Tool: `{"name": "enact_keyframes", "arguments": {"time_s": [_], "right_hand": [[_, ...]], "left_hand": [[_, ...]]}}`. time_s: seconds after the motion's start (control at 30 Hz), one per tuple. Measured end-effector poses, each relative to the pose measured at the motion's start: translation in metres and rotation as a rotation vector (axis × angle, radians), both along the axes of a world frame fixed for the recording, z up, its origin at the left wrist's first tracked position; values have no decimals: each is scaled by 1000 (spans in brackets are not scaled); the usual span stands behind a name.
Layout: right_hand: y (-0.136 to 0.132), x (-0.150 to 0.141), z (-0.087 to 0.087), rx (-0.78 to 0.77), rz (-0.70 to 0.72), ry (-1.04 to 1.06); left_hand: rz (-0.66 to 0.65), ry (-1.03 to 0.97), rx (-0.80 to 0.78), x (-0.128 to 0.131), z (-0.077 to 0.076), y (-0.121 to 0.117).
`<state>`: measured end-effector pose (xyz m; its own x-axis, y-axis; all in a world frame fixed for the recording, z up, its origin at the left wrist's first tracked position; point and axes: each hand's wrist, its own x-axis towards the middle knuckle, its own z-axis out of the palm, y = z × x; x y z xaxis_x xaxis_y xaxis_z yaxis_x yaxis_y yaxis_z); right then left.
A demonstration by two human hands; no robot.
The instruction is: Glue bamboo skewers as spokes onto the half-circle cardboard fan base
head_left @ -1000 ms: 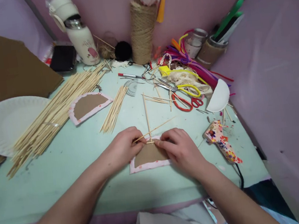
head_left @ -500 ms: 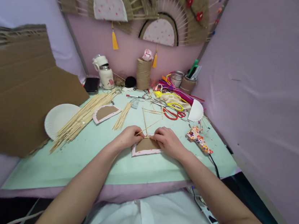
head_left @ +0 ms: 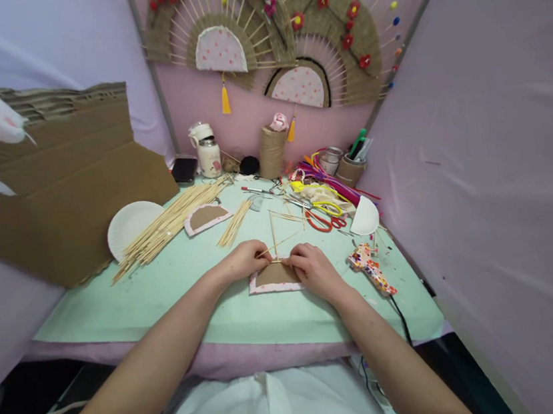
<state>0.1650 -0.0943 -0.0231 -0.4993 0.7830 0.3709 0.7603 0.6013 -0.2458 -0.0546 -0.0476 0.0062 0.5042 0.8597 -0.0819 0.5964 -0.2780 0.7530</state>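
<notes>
In front of me on the table lies a half-round cardboard piece (head_left: 275,275) with a pink-dotted white fabric border. My left hand (head_left: 248,259) is closed at its upper left edge, pinching a thin bamboo stick (head_left: 287,240) that slants up to the right. My right hand (head_left: 314,268) grips the piece's right side, fingers bent over its top edge and covering that corner. A second bamboo stick (head_left: 274,233) points away from the middle of the curved edge. Between my fingertips a short stick bit lies crosswise on the cardboard.
Left are a bundle of bamboo sticks (head_left: 168,228), a paper plate (head_left: 130,226), another half-round piece (head_left: 207,217) and a large cardboard sheet (head_left: 68,199). Red-handled scissors (head_left: 319,220), a cut white half disc (head_left: 365,216) and a patterned glue gun (head_left: 371,269) with a cord lie right.
The camera view has tilted up, bringing more of the wall fans into sight and a dotted cloth at the upper left. My hands keep nearly the same hold on the piece and stick.
</notes>
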Motion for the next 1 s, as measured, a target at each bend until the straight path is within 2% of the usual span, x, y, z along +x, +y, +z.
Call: {"name": "enact_keyframes", "arguments": {"time_s": [0.23, 0.43, 0.77, 1.0], "right_hand": [[-2, 0, 3, -18, -9, 45], [-3, 1, 4, -15, -54, 77], [-1, 2, 5, -30, -101, 28], [0, 0, 6, -26, -114, 3]], "left_hand": [[1, -3, 32, -1, 2, -2], [1, -47, -12, -3, 1, -1], [7, -166, -75, -2, -2, 0], [9, -179, -48, 0, 0, -4]]}}
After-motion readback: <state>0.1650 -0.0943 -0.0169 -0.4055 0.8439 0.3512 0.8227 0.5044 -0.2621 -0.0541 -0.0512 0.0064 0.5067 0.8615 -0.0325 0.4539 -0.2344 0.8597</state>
